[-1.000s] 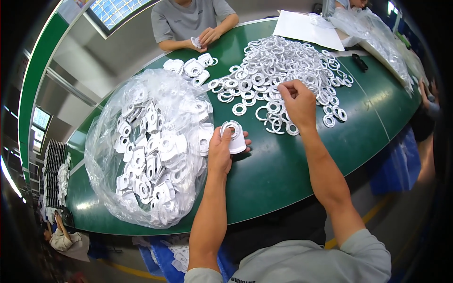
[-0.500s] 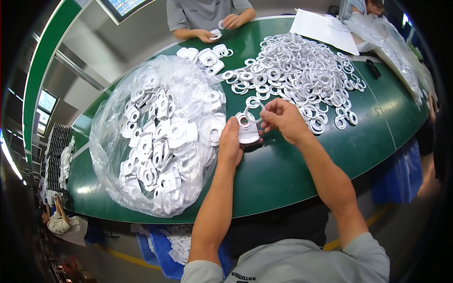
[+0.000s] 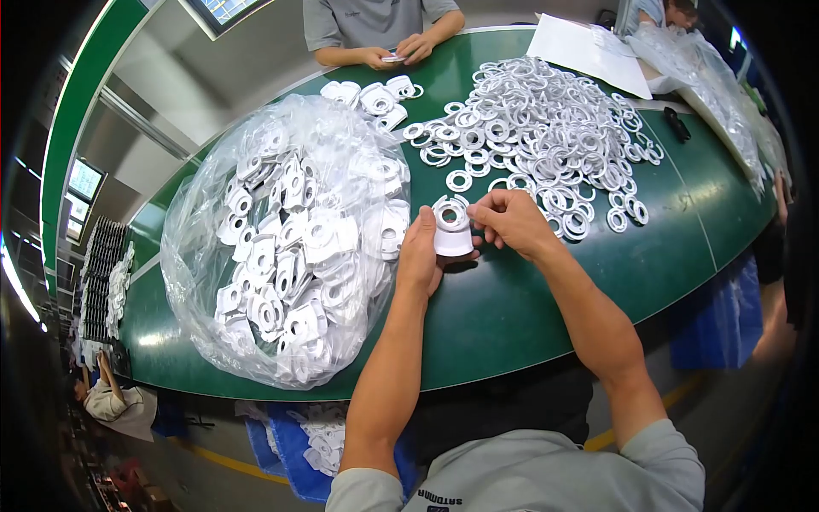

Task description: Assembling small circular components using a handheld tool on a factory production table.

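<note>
My left hand [image 3: 421, 252] holds a white plastic part [image 3: 452, 241] with a flared skirt and a round hole at its top. A white ring [image 3: 450, 201] lies over that hole, and the fingers of my right hand [image 3: 509, 224] pinch its right edge. A big heap of loose white rings [image 3: 546, 119] spreads beyond my right hand. To the left of my left hand, a clear plastic bag [image 3: 192, 264] lies open with many similar white parts [image 3: 294, 264] in it.
Across the green table [image 3: 512, 316], another person's hands [image 3: 397, 55] hold a white piece next to several white parts [image 3: 375, 98]. A white sheet [image 3: 589, 55], clear plastic wrap [image 3: 708, 94] and a small black object [image 3: 676, 125] lie on the right. Below stands a blue bin [image 3: 294, 444].
The ring in my right hand has come down from a tilted position onto the top of the white plastic part. The person across has brought both hands together.
</note>
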Demonstrator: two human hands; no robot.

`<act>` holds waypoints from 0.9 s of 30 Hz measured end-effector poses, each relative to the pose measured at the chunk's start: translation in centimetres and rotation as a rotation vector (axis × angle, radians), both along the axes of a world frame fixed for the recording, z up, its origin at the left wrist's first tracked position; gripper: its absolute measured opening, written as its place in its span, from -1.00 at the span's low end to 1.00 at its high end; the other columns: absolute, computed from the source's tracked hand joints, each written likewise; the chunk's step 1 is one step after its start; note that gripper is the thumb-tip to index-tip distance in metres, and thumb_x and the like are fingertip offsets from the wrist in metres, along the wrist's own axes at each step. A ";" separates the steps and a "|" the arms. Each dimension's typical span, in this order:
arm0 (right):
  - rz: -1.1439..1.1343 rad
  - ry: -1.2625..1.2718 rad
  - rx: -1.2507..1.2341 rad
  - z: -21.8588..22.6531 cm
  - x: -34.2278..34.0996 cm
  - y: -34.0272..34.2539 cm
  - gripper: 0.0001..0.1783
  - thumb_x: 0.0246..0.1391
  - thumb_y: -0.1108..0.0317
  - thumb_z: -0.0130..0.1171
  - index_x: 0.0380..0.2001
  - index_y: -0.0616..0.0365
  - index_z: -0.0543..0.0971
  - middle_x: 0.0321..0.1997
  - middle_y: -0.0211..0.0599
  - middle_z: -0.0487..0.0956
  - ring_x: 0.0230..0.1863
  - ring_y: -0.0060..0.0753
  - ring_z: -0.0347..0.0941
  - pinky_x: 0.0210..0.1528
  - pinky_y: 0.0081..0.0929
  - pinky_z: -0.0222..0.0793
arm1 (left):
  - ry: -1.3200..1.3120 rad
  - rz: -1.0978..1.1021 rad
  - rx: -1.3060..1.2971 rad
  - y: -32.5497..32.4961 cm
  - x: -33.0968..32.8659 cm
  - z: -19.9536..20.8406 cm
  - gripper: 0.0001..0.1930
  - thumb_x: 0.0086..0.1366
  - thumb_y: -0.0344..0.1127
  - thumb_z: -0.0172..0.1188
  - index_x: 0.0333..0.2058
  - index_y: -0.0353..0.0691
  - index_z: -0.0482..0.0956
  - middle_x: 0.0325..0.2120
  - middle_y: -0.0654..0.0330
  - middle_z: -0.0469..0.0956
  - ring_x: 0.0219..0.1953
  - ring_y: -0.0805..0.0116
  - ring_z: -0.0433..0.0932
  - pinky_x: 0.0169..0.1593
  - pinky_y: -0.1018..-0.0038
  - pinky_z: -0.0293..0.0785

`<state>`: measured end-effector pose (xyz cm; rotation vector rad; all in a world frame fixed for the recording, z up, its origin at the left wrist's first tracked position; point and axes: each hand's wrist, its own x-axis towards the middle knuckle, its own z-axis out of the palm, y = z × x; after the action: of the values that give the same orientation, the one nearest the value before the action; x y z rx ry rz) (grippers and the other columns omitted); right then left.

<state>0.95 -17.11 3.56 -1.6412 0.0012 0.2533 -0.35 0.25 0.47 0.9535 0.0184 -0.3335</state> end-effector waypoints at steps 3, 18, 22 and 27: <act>0.026 -0.009 -0.033 -0.1 -0.2 0.4 -0.77 0.12 0.29 0.22 -0.43 0.27 0.55 -0.57 -0.40 0.53 -0.65 -0.70 0.35 -0.69 -0.70 0.22 | -0.014 -0.018 0.000 0.2 0.1 -0.3 -0.51 0.46 0.03 -0.23 -0.04 -0.36 0.36 -0.25 -0.01 0.55 -0.34 0.15 0.65 -0.35 0.26 0.68; 0.088 -0.238 -0.365 -2.4 -0.4 1.2 -0.57 -0.12 0.21 0.40 -0.30 0.27 0.45 -0.51 -0.30 0.45 -0.47 -0.38 0.39 -0.40 -0.42 0.31 | -0.320 0.085 0.407 -0.5 -0.1 -0.7 -0.56 0.46 -0.15 -0.09 0.16 -0.35 0.31 -0.09 0.13 0.51 -0.05 0.44 0.47 0.04 0.53 0.38; -0.067 -0.492 -0.493 -2.6 -1.1 2.1 -0.62 -0.11 0.26 0.40 -0.41 0.23 0.42 -0.47 -0.25 0.42 -0.49 -0.35 0.32 -0.42 -0.43 0.28 | -0.451 0.089 0.581 -0.3 -0.1 -0.7 -0.54 0.47 -0.20 -0.11 0.22 -0.37 0.23 -0.01 0.08 0.46 -0.01 0.39 0.43 0.10 0.51 0.33; -0.107 -0.544 -0.558 -2.6 -1.2 2.0 -0.65 -0.07 0.30 0.38 -0.41 0.24 0.41 -0.45 -0.21 0.45 -0.49 -0.36 0.40 -0.47 -0.43 0.30 | -0.563 0.083 0.672 -0.1 -0.1 -0.7 -0.48 0.45 -0.31 -0.11 0.30 -0.36 0.09 0.10 0.03 0.36 0.07 0.36 0.38 0.16 0.51 0.26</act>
<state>-0.30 -15.06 0.96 -2.2124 -0.2739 -0.3113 -0.43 0.11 -0.19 1.6822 -0.3638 0.0402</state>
